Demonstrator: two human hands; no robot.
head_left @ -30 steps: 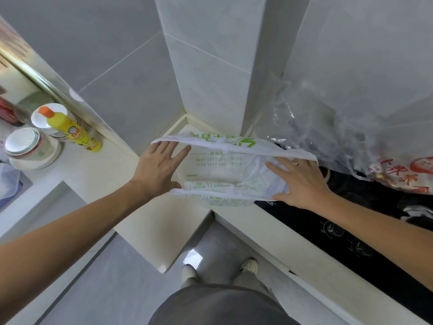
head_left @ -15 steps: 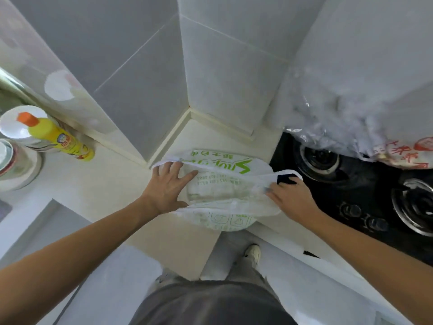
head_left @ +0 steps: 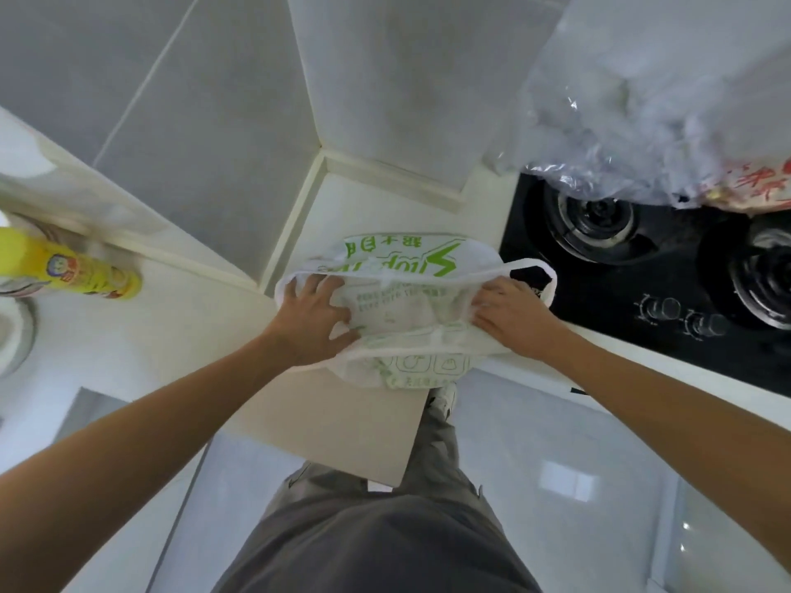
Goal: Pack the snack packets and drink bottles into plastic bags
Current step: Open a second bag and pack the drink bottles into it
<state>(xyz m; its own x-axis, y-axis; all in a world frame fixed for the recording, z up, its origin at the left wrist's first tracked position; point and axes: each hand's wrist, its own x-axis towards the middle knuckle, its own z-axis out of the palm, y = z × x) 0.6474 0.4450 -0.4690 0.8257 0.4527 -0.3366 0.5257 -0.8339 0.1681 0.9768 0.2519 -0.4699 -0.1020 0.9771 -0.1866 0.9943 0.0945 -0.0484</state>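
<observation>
The white plastic bag [head_left: 402,301] lies on the pale counter [head_left: 205,336] in the corner, just beside the black gas stove [head_left: 642,288], and its near edge hangs a little over the counter edge. It carries green printing, upside down for you (large letters and some Chinese characters, which I cannot read surely). Your left hand [head_left: 312,323] grips the left side of the bag mouth, thumb inside. Your right hand [head_left: 509,318] grips the right side, near the handle loop. A clear plastic bag [head_left: 620,113] with red characters lies over the stove. On the left stands a yellow bottle [head_left: 64,267] with a cartoon label.
</observation>
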